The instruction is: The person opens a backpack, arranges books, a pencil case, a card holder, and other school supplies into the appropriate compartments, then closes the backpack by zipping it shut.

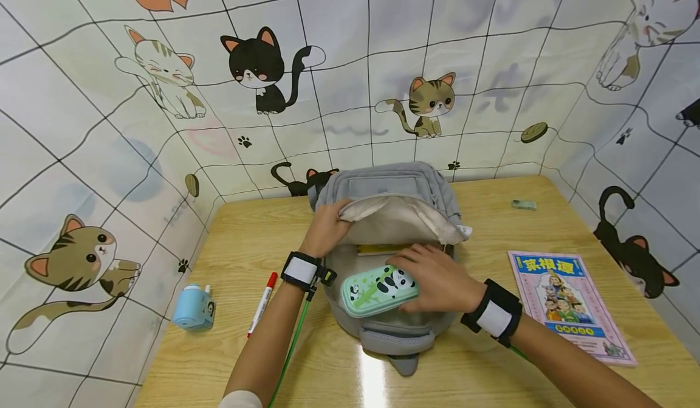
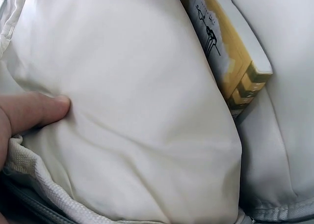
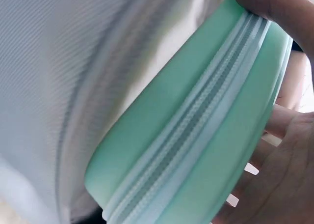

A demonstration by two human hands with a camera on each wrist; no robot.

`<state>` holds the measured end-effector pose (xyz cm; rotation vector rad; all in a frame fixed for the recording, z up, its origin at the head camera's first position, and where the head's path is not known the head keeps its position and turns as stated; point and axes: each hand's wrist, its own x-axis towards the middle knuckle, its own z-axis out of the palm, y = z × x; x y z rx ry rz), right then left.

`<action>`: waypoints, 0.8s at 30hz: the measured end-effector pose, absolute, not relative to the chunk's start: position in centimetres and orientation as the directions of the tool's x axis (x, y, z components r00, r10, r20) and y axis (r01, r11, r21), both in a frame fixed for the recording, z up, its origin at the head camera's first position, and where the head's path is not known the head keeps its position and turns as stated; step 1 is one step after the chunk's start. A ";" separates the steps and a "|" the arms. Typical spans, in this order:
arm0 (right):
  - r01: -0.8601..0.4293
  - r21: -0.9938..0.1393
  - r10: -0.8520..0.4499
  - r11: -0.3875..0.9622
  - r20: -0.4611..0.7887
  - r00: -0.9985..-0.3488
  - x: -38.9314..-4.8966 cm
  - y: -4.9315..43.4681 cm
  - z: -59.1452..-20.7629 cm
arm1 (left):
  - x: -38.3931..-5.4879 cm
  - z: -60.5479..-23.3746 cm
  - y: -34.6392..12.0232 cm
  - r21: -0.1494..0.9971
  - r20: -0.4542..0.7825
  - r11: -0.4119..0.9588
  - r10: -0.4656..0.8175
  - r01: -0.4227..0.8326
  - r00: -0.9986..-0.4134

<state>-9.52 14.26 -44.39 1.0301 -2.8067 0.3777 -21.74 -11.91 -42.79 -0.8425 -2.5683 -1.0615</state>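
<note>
A grey backpack (image 1: 396,338) lies open on the table with its cream lining showing. My left hand (image 1: 328,228) grips the raised edge of its front flap (image 1: 391,213); in the left wrist view the thumb (image 2: 37,108) presses on the lining. My right hand (image 1: 437,277) holds a mint-green pencil case (image 1: 363,295) with pandas on it over the backpack's opening. The case's zipper (image 3: 191,121) looks closed in the right wrist view. Inside the bag stands a yellow-edged book (image 2: 240,57), mostly hidden behind the flap in the head view.
A light-blue pencil sharpener (image 1: 192,311) and a red-capped marker (image 1: 264,303) are on the wooden table (image 1: 246,231) at left. At right lie a pink booklet (image 1: 569,311) and a small green eraser-like piece (image 1: 524,204). A cat-patterned cloth (image 1: 350,79) hangs behind.
</note>
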 end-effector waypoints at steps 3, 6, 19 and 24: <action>-0.619 -0.196 -0.589 0.761 0.190 -0.785 -10.1 14.4 -45.1 | -21.6 -42.6 -11.9 0.571 0.426 0.561 0.422 0.600 -0.800; -0.592 -0.203 -0.563 0.780 0.188 -0.805 -10.7 14.7 -45.7 | -21.4 -42.3 -11.9 0.579 0.424 0.553 0.423 0.599 -0.801; -0.545 -0.174 -0.479 0.820 0.311 -0.821 -13.1 14.2 -47.4 | -21.3 -41.7 -12.0 0.585 0.433 0.549 0.412 0.598 -0.802; -0.520 -0.211 -0.453 0.828 0.296 -0.841 -13.5 14.0 -47.7 | -21.1 -41.4 -12.0 0.591 0.435 0.541 0.410 0.598 -0.802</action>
